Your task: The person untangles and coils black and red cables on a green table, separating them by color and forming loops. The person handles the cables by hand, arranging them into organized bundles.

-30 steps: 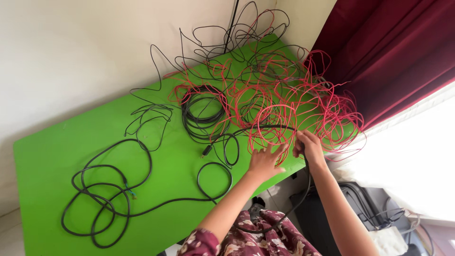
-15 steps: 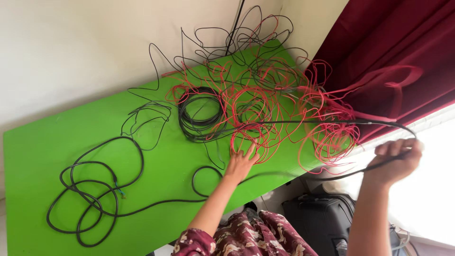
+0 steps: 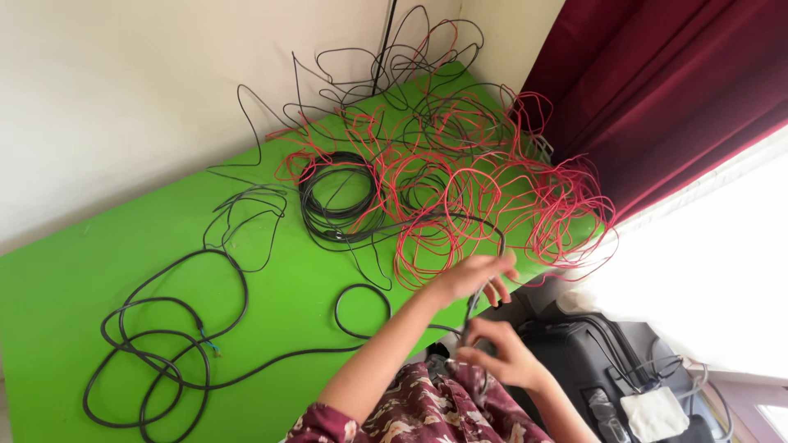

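Red wire (image 3: 484, 197), green table (image 3: 74, 271)

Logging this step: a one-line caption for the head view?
Both hands, left and right, hold a black cable at the green table's edge beside tangled red wire.

1. Bright daylight enters from the window (image 3: 714, 246) at right; that area is overexposed.
2. Green table (image 3: 74, 279) evenly lit, shadows faint.
3. Left hand (image 3: 472, 275) shows motion blur.
4. Wide-angle distortion bends edges.
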